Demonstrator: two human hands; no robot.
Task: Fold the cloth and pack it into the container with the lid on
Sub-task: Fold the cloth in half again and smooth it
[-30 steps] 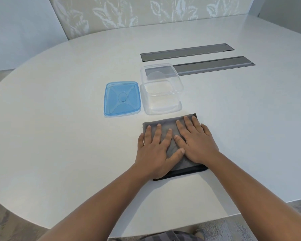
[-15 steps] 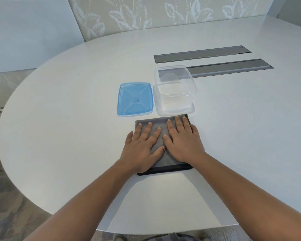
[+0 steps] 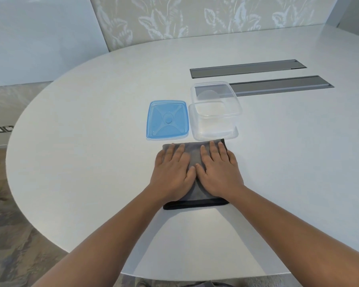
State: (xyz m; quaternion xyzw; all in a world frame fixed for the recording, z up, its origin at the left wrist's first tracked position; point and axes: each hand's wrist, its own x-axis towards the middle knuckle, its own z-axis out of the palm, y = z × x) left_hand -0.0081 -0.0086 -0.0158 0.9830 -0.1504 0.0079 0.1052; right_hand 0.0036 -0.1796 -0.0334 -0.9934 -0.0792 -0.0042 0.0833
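Note:
A grey cloth (image 3: 195, 154), folded into a rectangle with a dark hem along its near edge, lies on the white table. My left hand (image 3: 173, 175) and my right hand (image 3: 219, 172) rest flat on it side by side, fingers spread, thumbs almost touching, gripping nothing. Just beyond the cloth stands the clear plastic container (image 3: 215, 112), uncovered and with nothing inside. Its blue lid (image 3: 167, 120) lies flat on the table to the left of the container.
Two long grey cable hatches (image 3: 247, 68) (image 3: 282, 84) are set into the tabletop behind the container. The round table (image 3: 91, 141) curves away on the left, with floor beyond. A patterned wall panel stands behind.
Both hands have spread slightly apart across the cloth, pressing it flat. The camera view has shifted, so everything sits further right in frame.

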